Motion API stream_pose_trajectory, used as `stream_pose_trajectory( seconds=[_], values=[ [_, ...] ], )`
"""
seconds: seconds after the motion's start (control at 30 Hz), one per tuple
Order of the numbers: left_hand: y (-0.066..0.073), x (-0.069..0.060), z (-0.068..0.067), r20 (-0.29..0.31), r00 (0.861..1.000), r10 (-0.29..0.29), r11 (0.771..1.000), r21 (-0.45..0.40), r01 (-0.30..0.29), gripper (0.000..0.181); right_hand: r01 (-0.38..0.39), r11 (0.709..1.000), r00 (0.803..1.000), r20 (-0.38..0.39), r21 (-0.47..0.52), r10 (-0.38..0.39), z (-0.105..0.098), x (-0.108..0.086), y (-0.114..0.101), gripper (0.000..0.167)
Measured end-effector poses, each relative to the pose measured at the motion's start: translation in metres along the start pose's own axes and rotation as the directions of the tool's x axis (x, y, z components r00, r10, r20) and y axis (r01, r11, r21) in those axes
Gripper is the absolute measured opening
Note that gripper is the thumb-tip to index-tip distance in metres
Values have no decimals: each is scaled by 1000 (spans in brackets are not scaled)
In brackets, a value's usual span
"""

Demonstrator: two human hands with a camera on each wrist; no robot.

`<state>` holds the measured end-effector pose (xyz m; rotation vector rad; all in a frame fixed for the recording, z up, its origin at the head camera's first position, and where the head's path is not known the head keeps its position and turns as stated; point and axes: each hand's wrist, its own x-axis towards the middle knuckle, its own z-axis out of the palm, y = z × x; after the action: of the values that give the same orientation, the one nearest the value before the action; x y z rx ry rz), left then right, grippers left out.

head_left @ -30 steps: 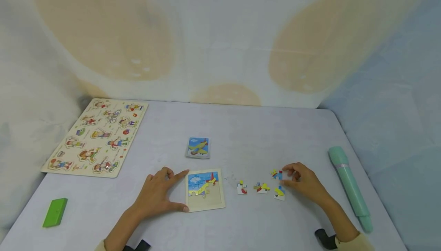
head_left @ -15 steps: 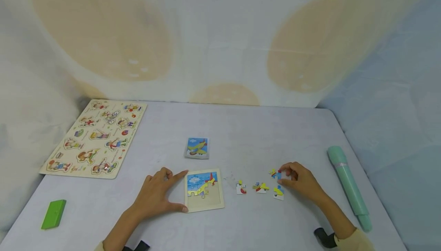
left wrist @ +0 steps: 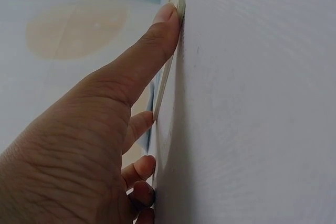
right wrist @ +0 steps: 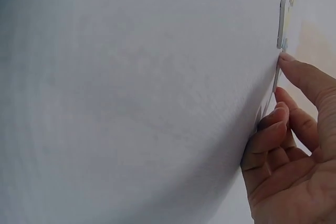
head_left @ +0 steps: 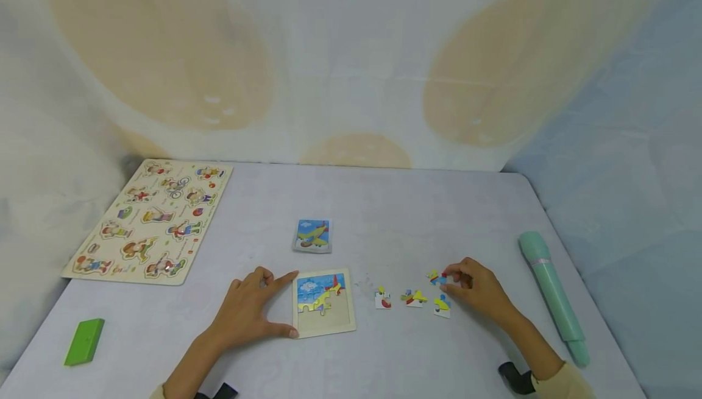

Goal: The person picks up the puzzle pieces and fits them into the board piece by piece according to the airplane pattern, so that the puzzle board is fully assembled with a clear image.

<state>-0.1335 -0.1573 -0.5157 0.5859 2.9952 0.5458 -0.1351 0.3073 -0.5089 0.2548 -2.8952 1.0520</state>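
Observation:
My left hand [head_left: 245, 310] touches the left edge of the wooden puzzle tray [head_left: 324, 331], index finger at the upper corner and thumb at the lower. In the left wrist view that hand [left wrist: 100, 108] has its thumb against the tray's edge [left wrist: 167, 77]. Sky and part of a yellow plane fill the tray's upper part; bare wood shows below. With thumb and index finger, my right hand [head_left: 479, 286] pinches a blue, yellow and red piece [head_left: 437, 278] low at the table. In the right wrist view the hand [right wrist: 294, 145] holds a thin piece [right wrist: 276, 77] by its edges.
Loose pieces lie between tray and right hand: one [head_left: 382, 299], another [head_left: 414, 299] and a third [head_left: 442, 307]. Behind the tray is a plane picture card [head_left: 313, 236]. Farther out are a figure board [head_left: 148, 222], a green block [head_left: 84, 342] and a mint-green tube [head_left: 554, 298].
The head view has shifted slightly. The right fingers have moved a little over the blue piece, covering its right side; the left hand stays at the tray.

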Motion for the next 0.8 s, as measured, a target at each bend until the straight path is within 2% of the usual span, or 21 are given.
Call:
stream_pose_trajectory(
  seconds=[0.3,0.53,0.8],
  values=[
    [-1,-1,1,-2,1000,9,1000,-3,-9,106,7,1000,1000,4,6,-7,-4,-1,-4,22],
    [-1,-1,1,-31,999,17,1000,-3,-17,105,102,993,995,-27,62,-101,-3,-1,-13,24],
    [-1,0,2,-6,1000,2,1000,-3,-2,107,136,982,990,23,131,-140,7,-1,-32,23]
  ],
)
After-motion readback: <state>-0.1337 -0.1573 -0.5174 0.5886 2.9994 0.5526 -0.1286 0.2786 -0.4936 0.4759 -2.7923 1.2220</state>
